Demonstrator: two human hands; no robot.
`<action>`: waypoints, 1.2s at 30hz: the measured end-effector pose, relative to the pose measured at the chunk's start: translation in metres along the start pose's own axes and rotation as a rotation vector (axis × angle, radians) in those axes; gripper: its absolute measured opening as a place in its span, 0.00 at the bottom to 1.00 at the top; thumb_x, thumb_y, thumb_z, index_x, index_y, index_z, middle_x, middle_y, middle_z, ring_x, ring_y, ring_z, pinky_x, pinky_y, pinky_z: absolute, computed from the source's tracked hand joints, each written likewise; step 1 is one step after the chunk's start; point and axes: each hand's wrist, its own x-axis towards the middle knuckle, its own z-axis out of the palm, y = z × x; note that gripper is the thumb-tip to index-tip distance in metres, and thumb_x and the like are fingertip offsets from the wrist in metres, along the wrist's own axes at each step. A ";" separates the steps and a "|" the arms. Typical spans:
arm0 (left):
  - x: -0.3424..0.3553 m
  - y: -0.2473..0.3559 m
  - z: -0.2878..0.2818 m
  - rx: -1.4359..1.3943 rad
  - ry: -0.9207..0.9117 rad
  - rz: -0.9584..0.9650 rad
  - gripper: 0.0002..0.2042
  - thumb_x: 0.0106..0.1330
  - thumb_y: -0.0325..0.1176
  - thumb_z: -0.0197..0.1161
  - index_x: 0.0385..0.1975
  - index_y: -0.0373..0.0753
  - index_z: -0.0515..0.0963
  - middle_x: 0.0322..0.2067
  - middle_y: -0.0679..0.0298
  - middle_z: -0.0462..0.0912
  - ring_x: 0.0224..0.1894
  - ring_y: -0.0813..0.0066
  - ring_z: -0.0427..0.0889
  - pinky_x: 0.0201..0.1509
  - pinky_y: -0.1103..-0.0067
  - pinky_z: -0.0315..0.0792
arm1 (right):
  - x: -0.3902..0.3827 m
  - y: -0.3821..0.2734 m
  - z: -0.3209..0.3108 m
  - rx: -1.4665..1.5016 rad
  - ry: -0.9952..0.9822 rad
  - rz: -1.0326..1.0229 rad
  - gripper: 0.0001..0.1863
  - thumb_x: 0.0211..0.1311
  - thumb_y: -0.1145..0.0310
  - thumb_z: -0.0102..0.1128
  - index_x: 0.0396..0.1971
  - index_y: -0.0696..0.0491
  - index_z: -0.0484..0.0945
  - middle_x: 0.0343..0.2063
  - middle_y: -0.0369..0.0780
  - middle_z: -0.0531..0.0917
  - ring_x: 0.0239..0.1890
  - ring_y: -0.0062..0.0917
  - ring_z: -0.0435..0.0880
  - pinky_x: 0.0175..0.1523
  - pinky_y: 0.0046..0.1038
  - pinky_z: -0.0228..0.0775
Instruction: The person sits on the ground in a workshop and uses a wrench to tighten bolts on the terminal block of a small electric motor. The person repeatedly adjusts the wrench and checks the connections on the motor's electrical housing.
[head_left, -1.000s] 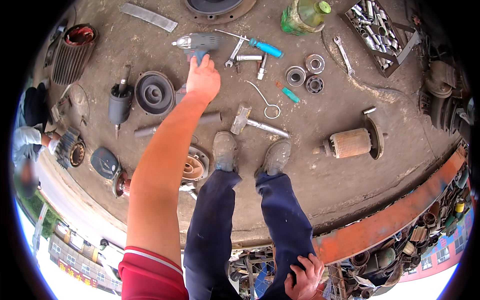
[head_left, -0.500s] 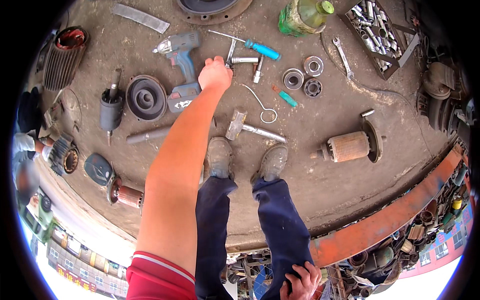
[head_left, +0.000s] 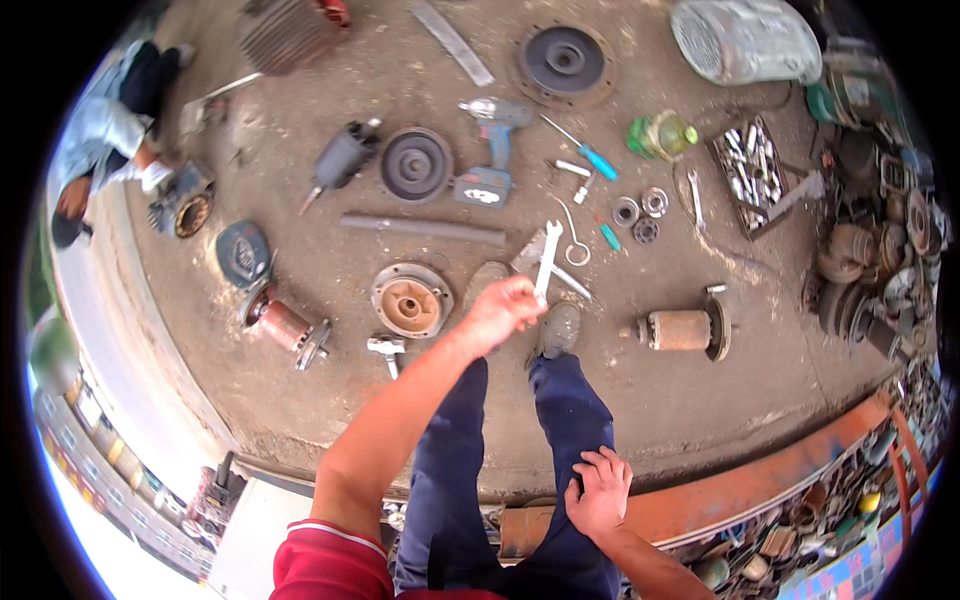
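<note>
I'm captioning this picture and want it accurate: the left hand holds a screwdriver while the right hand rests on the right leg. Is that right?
Not quite: the left hand holds an open-end wrench, as the head view shows. The rest stands: the right hand rests on the right leg.

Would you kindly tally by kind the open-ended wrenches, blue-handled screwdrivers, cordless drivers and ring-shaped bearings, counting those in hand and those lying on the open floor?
Open-ended wrenches: 2 (1 in the left hand)
Blue-handled screwdriver: 1
Cordless driver: 1
Ring-shaped bearings: 3
Total: 7
</note>
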 end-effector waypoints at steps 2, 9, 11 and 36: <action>-0.078 0.000 0.013 0.061 0.011 0.052 0.06 0.73 0.33 0.65 0.35 0.39 0.80 0.29 0.71 0.81 0.34 0.86 0.75 0.39 0.80 0.70 | 0.001 0.012 0.008 -0.037 0.012 -0.067 0.15 0.53 0.69 0.66 0.42 0.51 0.83 0.52 0.40 0.81 0.63 0.42 0.73 0.66 0.49 0.62; -0.285 -0.084 0.067 0.008 0.056 0.095 0.09 0.73 0.38 0.65 0.35 0.39 0.80 0.26 0.77 0.72 0.32 0.87 0.68 0.36 0.81 0.64 | -0.009 -0.066 -0.009 1.011 -0.149 0.396 0.22 0.78 0.58 0.53 0.59 0.60 0.75 0.58 0.48 0.82 0.61 0.37 0.81 0.60 0.38 0.74; -0.336 -0.109 0.079 -0.135 0.067 0.078 0.10 0.73 0.39 0.65 0.35 0.39 0.81 0.26 0.76 0.73 0.31 0.87 0.68 0.35 0.81 0.65 | -0.015 -0.104 0.004 1.052 -0.289 0.299 0.18 0.78 0.63 0.52 0.57 0.60 0.76 0.53 0.47 0.84 0.54 0.36 0.84 0.57 0.38 0.77; -0.825 -0.290 -0.365 -1.016 1.033 0.415 0.19 0.76 0.45 0.61 0.26 0.38 0.79 0.19 0.67 0.76 0.21 0.79 0.73 0.27 0.78 0.69 | -0.176 -0.752 0.333 -0.120 -0.827 -0.449 0.11 0.73 0.63 0.58 0.44 0.56 0.78 0.27 0.45 0.85 0.32 0.40 0.86 0.38 0.41 0.74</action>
